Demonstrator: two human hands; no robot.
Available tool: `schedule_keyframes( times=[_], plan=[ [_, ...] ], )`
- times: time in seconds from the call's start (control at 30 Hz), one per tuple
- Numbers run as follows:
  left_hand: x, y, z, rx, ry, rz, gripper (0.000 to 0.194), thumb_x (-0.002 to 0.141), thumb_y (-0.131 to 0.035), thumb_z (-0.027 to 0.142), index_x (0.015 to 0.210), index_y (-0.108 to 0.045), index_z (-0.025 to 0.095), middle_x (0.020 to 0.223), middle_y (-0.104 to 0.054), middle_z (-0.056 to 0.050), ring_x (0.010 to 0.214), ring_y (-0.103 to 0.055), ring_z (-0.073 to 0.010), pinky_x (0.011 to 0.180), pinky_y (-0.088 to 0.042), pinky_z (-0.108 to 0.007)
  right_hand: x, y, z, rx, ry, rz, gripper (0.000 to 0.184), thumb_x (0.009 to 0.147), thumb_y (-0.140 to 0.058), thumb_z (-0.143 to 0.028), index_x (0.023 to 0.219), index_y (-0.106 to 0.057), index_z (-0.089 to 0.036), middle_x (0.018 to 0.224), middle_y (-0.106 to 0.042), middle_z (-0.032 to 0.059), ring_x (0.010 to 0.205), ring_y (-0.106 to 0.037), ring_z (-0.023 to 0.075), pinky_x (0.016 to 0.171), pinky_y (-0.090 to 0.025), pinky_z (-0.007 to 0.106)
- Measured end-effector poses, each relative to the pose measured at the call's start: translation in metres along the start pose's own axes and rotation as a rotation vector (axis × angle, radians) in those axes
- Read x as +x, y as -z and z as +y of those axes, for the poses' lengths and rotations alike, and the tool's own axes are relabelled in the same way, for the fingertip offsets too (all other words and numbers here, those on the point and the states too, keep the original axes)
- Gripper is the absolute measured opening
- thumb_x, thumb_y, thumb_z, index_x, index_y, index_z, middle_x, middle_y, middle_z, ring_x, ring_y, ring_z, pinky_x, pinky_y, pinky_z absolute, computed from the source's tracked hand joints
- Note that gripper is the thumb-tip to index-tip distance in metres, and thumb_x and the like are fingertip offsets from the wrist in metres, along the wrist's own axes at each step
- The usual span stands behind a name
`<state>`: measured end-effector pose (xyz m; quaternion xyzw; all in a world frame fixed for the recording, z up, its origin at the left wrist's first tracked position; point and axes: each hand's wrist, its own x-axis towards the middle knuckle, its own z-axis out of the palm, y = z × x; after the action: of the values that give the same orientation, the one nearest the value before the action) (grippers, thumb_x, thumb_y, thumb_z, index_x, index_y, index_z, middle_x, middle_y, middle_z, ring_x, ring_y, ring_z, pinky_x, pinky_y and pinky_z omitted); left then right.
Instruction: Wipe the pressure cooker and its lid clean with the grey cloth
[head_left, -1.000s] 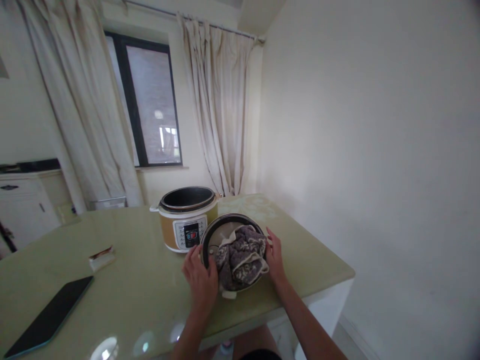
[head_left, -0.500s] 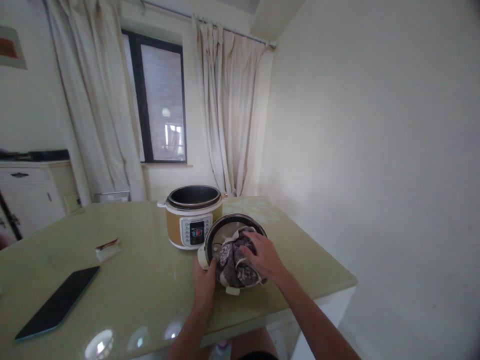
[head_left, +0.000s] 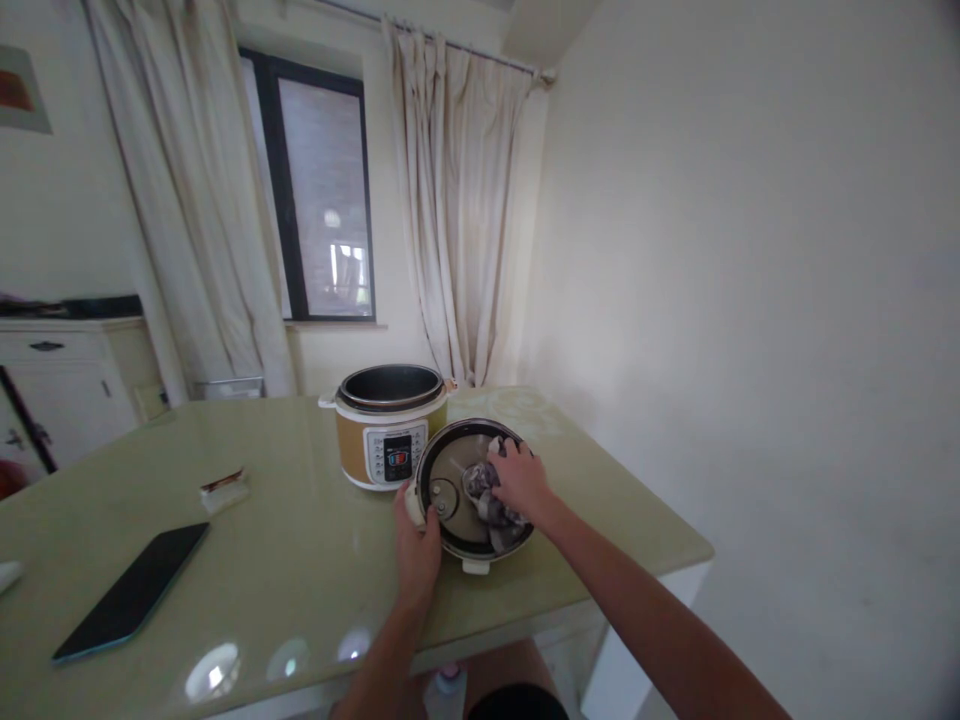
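Observation:
My left hand [head_left: 420, 540] grips the left edge of a round pressure cooker lid [head_left: 452, 466], its metal underside with a dark sealing ring turned toward me. The lid is tilted up, its lower edge near the tabletop. My right hand [head_left: 523, 483] is closed on a bunched grey patterned cloth [head_left: 486, 500], pressed against the right side of the lid's inner face. Just behind the lid stands the open electric pressure cooker [head_left: 352, 446], white and gold with a control panel and a dark inner pot.
On the left of the glossy green table [head_left: 300, 560] lies a dark flat tablet [head_left: 135, 590]. A small packet [head_left: 223, 490] rests beyond it. A white object [head_left: 9, 575] shows at the left edge. Below the table edge is a bottle [head_left: 448, 685].
The cloth has moved to the right side of the lid and is bunched tighter in my right hand, baring more of the lid's inner face. My left hand still grips the edge.

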<state>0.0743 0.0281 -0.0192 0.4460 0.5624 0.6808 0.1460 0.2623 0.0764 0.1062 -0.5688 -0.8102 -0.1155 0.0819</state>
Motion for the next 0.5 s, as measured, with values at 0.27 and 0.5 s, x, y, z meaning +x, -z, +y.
schedule_keyframes(
  times=[0.27, 0.5],
  plan=[
    [-0.002, 0.003, -0.004, -0.027, 0.008, -0.045, 0.06, 0.094, -0.059, 0.031, 0.151, -0.042, 0.024, 0.145, -0.06, -0.012, 0.135, -0.059, -0.0262, 0.117, -0.048, -0.045, 0.044, 0.007, -0.059, -0.008, 0.196, 0.226, 0.038, 0.099, -0.059, -0.029, 0.137, -0.06, -0.029, 0.131, -0.06, 0.0133, 0.124, -0.05, 0.0344, 0.098, -0.049, 0.049],
    [0.0, 0.0, -0.004, -0.004, 0.03, -0.046, 0.076, 0.082, -0.071, 0.03, 0.151, -0.04, 0.022, 0.145, -0.059, -0.013, 0.135, -0.059, -0.0271, 0.118, -0.046, -0.044, 0.027, -0.004, -0.034, 0.163, 0.308, 0.028, 0.042, 0.091, -0.068, -0.052, 0.129, -0.067, -0.032, 0.135, -0.058, 0.009, 0.122, -0.053, 0.0324, 0.093, -0.053, 0.044]
  ],
)
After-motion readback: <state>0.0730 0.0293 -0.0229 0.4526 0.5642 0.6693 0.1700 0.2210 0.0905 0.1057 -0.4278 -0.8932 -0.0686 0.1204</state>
